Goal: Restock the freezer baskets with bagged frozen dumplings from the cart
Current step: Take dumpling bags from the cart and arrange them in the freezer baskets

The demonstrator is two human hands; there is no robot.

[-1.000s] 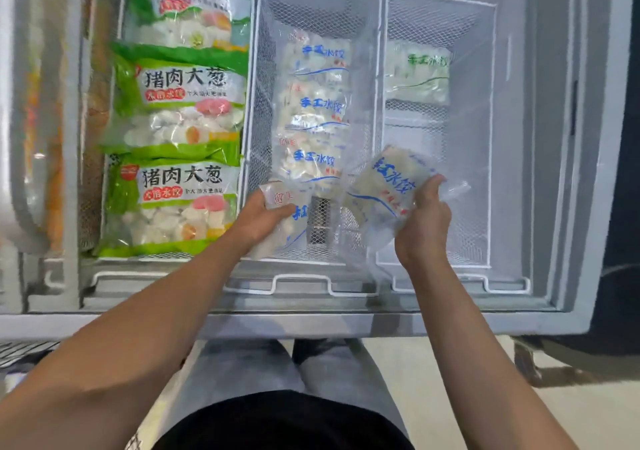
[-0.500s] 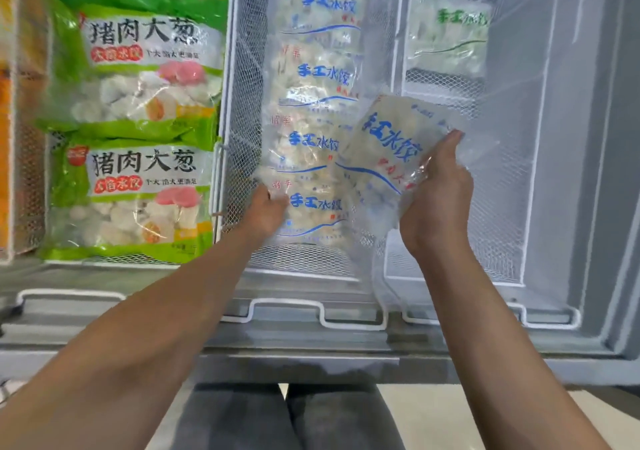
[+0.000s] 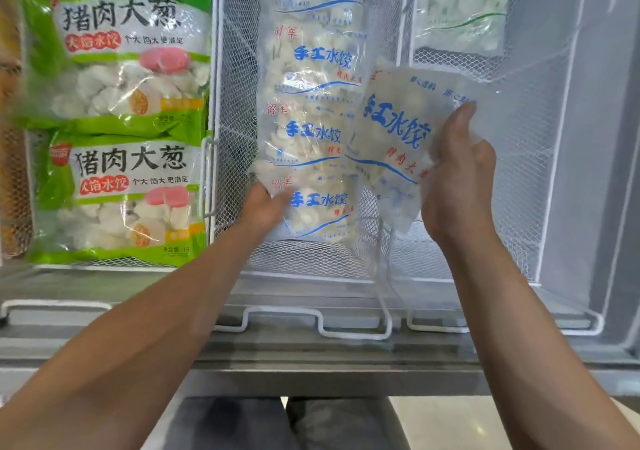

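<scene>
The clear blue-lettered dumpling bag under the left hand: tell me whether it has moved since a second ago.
Yes. The clear blue-lettered dumpling bag under the left hand slid away from the white mesh basket's near rim, up against the row of matching bags.

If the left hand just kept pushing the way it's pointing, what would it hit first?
The left hand already touches the nearest blue-lettered bag in the middle basket; going on, it would likely press that bag into the row behind.

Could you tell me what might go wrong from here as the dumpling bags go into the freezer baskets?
1. The right hand holds the tilted clear bag by one edge over the wire divider; it could slip or snag there.
2. The left hand is at the nearest bag of the overlapping row in the middle basket; a nudge might shift it.
</scene>
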